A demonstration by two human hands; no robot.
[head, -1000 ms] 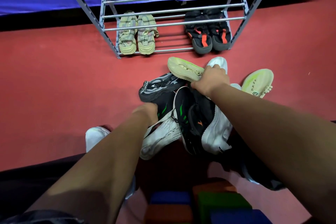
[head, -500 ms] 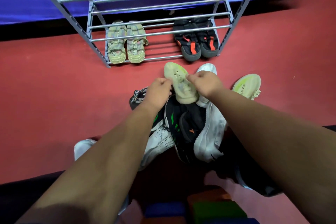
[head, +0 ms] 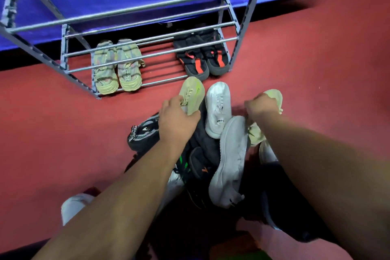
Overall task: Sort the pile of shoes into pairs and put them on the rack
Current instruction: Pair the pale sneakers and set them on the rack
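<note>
My left hand [head: 179, 121] holds one pale green sneaker [head: 193, 92] in a closed grip, and my right hand [head: 261, 105] holds the matching sneaker [head: 274, 96]. I should lift both together, toes toward the rack [head: 64, 48].

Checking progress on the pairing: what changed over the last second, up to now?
The pale green sneaker passed from the right hand to the left hand, which came up from the pile and now grips it. The right hand moved right and took hold of the matching sneaker beside the pile. The striped pair and the black-and-red pair on the rack stayed put.
</note>
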